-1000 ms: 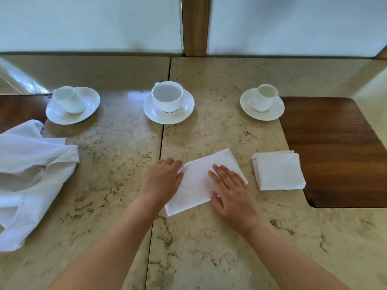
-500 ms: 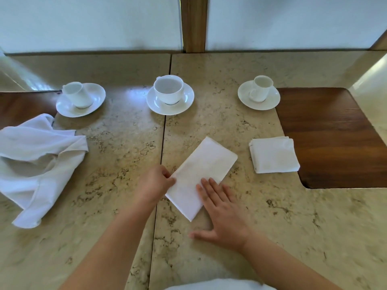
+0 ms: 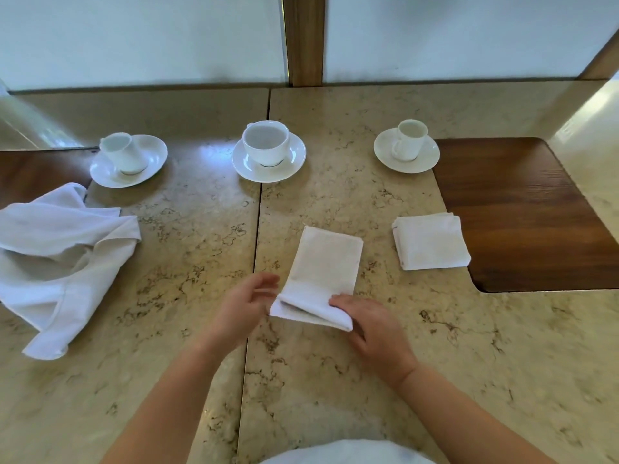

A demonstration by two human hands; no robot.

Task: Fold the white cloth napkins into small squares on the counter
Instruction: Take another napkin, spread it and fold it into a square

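Note:
A white napkin (image 3: 323, 262), folded into a long strip, lies in the middle of the marble counter (image 3: 368, 202). Its near end is lifted and curled over toward the far end. My right hand (image 3: 371, 324) grips that lifted end at its right corner. My left hand (image 3: 246, 306) is at the lifted end's left corner, fingers spread and touching the edge. A finished napkin square (image 3: 430, 241) rests to the right, beside the wooden inset. A pile of unfolded white napkins (image 3: 63, 259) lies crumpled at the left.
Three white cups on saucers stand in a row at the back: left (image 3: 129, 159), middle (image 3: 268, 150), right (image 3: 407, 149). A dark wooden inset (image 3: 522, 212) fills the right side, another (image 3: 37, 172) the far left. White clothing (image 3: 345, 453) shows at the bottom edge.
The napkin strip has turned from a diagonal lie to point nearly straight away from me. Both hands moved from pressing it flat to its near end, which is now lifted and folding over.

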